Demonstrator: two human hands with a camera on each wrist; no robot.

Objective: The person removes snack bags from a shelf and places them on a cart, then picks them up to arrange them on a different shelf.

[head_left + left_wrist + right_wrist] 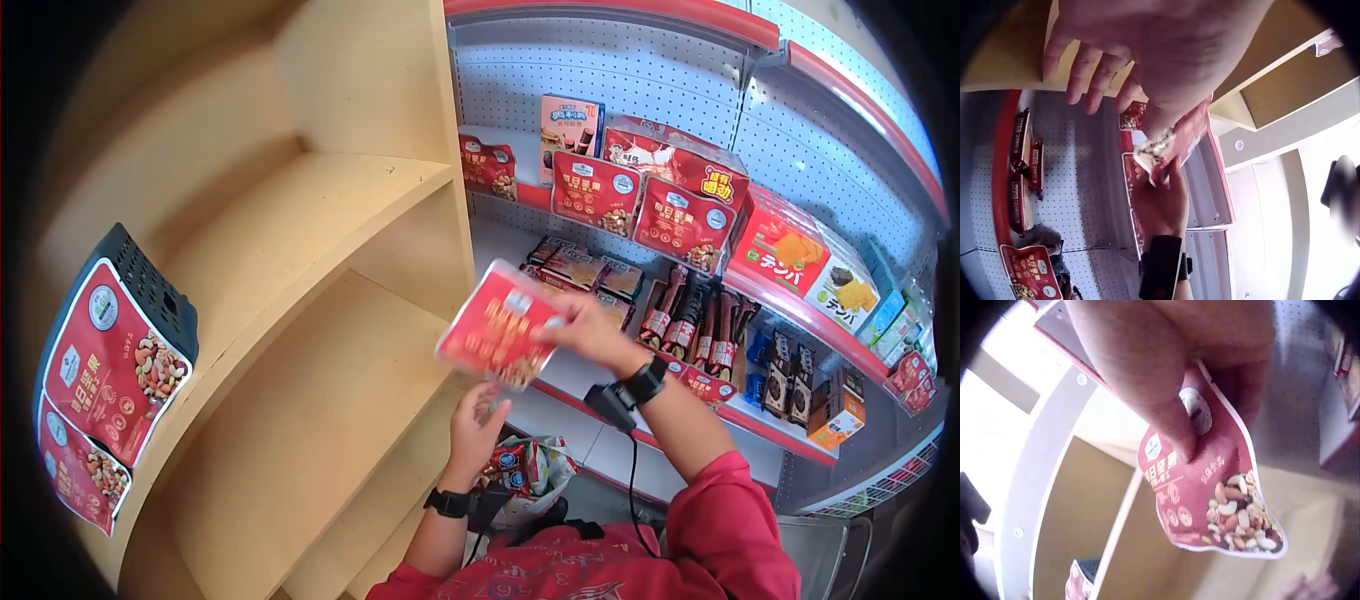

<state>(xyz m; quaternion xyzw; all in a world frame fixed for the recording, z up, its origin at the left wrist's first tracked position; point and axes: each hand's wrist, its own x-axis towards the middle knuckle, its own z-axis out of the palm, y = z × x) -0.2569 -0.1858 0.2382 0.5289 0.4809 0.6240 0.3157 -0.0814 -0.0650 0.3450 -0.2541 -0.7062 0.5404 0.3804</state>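
Note:
My right hand (592,328) pinches a red mixed-nut pouch (487,322) by one edge, thumb on its printed front in the right wrist view. The pouch (1210,487) has a white border and a picture of nuts at one lower corner. Just below it in the head view is my left hand (478,425), its fingers (1100,81) extended and apart. In the left wrist view the left thumb overlaps the pouch. Similar red nut pouches hang along the front of the shop shelf, one pouch (592,194) beside a snack box.
A wooden shelf unit (300,230) fills the left, with a dark plastic basket (150,285) fronted by red nut pouches. Metal shelves on the right hold boxed biscuits (785,245) and chocolate bars (690,310). A bag of packaged snacks (540,465) sits below the hands.

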